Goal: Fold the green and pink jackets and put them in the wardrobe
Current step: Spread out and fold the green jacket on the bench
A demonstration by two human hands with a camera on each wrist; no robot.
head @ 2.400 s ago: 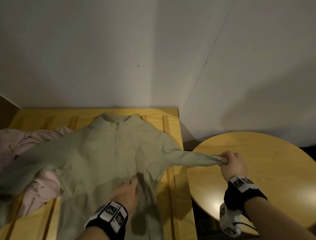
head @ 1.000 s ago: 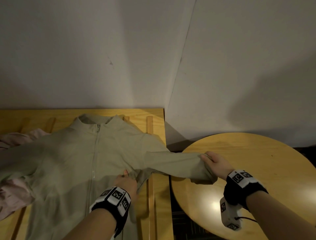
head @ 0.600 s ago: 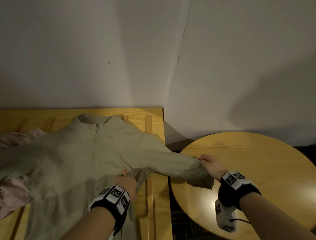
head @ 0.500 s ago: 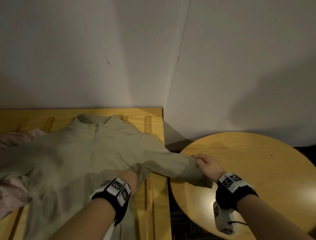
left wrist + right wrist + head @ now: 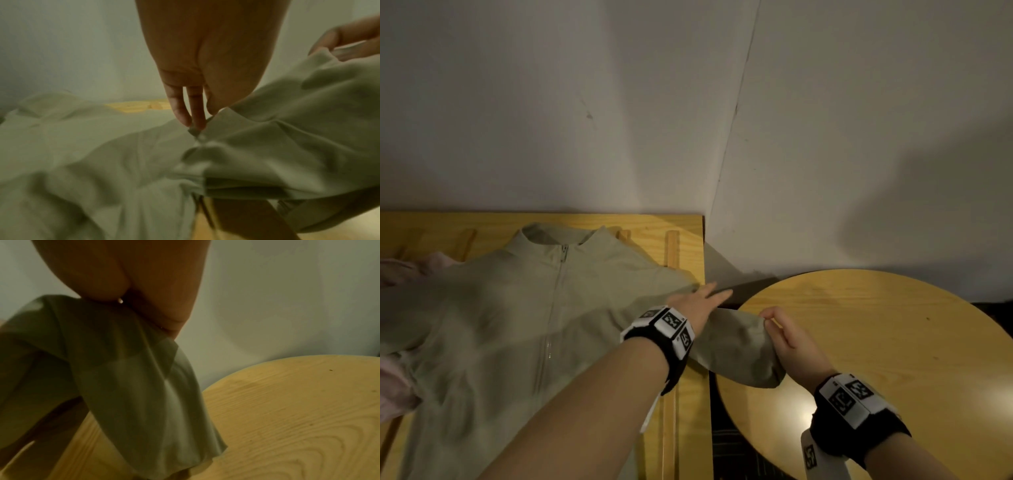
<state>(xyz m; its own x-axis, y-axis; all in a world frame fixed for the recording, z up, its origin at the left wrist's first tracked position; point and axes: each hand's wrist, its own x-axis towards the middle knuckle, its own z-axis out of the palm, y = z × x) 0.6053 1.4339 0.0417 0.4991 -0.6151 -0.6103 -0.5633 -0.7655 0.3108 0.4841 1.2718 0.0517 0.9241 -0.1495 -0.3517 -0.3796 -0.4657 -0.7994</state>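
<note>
Folding: green jacket, right sleeve first, spread zip-up beneath left hand.
Next: carrying cuff leftward across chest, likely.
Left hand: fingers straight, flat on shoulder seam.
Right hand: pinching cuff, lifted over round tabletop.
Pink jacket: bunched far left.

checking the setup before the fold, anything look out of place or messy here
Yes. The pink jacket lies crumpled, partly under the green jacket, at the left of the slatted wooden surface. The green jacket's sleeve, pinched by the right hand, overhangs onto the round table.
</note>
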